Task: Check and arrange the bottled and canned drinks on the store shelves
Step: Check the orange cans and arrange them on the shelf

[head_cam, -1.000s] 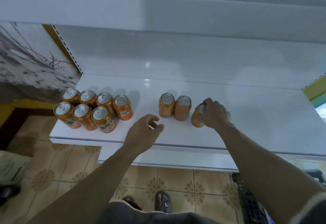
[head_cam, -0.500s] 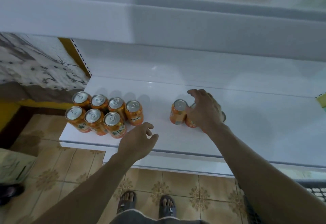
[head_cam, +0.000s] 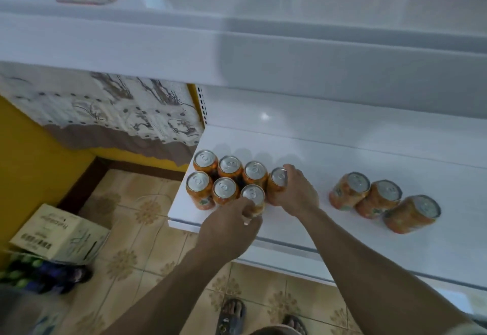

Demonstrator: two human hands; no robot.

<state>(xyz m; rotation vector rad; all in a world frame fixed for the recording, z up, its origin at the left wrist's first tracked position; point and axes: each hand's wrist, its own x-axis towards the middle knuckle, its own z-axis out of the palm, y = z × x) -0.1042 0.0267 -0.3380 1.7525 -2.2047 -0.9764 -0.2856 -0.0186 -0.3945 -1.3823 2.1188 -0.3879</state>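
At the can block's (head_cam: 229,166) right end, my right grip (head_cam: 296,193) curls round the back can (head_cam: 277,179); my left grip (head_cam: 232,226) pinches the front can (head_cam: 252,194).

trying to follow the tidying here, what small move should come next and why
The left hand grips the front row's third orange can, the right hand the back row's fourth can. Probably nudge both snug into their rows first, since three more cans stand apart to the right and will likely join this group.
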